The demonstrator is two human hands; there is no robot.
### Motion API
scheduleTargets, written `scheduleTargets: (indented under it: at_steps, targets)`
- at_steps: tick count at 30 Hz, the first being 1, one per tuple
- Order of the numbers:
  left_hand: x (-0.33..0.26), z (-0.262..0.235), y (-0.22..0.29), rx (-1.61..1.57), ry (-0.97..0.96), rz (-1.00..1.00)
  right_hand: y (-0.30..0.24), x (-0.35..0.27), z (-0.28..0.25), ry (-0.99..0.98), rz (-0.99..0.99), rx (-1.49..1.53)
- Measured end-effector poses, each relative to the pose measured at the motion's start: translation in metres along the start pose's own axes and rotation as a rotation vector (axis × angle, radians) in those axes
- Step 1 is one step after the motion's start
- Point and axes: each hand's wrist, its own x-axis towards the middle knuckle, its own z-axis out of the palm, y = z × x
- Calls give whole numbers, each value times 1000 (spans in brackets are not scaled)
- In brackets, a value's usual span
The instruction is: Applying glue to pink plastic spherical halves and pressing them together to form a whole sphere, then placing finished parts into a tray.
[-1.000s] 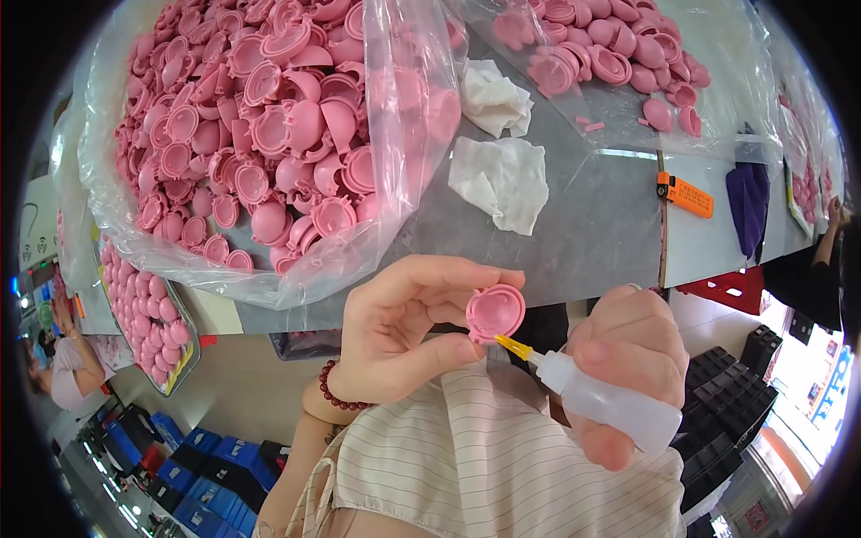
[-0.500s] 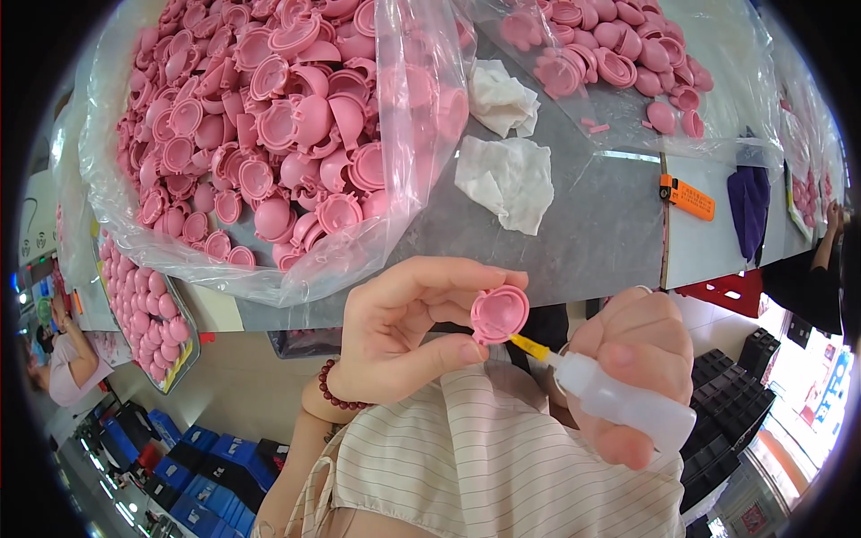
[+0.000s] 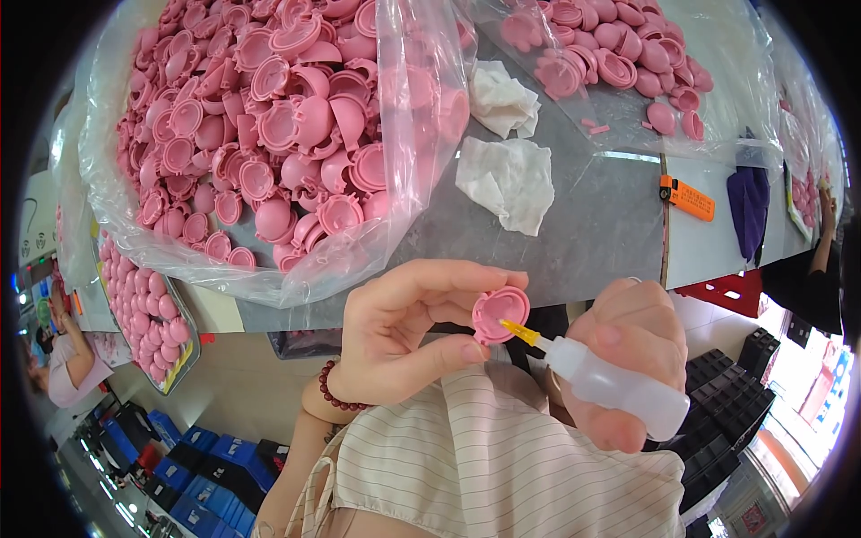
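"What is the largest thing before us?"

"The grey surface (image 3: 592, 220), stretching across in front of us. On its left we see a clear plastic bag (image 3: 296, 289) heaped with pink half-shells (image 3: 278, 125)."

"And beyond that?"

"Farther right we have a smaller pink pile (image 3: 619, 40) on clear plastic."

"How do our hands stand?"

"Our left hand (image 3: 404, 332) is clamped on one pink shell (image 3: 487, 321), thumb below and fingers above. Our right hand (image 3: 637, 345) is wrapped round a translucent white bottle (image 3: 628, 392), slanting up toward the left."

"What else lies out there?"

"Two white cloths (image 3: 516, 184), near each other between bag and pile, and an orange tool (image 3: 689, 199) to their right."

"Where exactly is the held shell?"

"By the surface's near edge, its hollow side facing us."

"And the smallest thing?"

"The bottle's yellow tip (image 3: 522, 333). It points over the shell's hollow; whether it touches the inside we cannot tell."
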Motion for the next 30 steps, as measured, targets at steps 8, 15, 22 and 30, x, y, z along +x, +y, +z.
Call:
scheduleTargets:
  at_steps: [8, 15, 22, 30]
  targets:
    - [1, 7, 4, 100, 94, -6, 8, -1, 3, 75, -104, -29]
    - [-2, 6, 4, 148, 107, 20, 10, -3, -4, 17, -113, 3]
    - [1, 6, 2, 217, 143, 84, 6, -9, -6, 83, -80, -118]
    - [-3, 2, -1, 272, 110, 247, -8, -10, -3, 5, 41, 10]
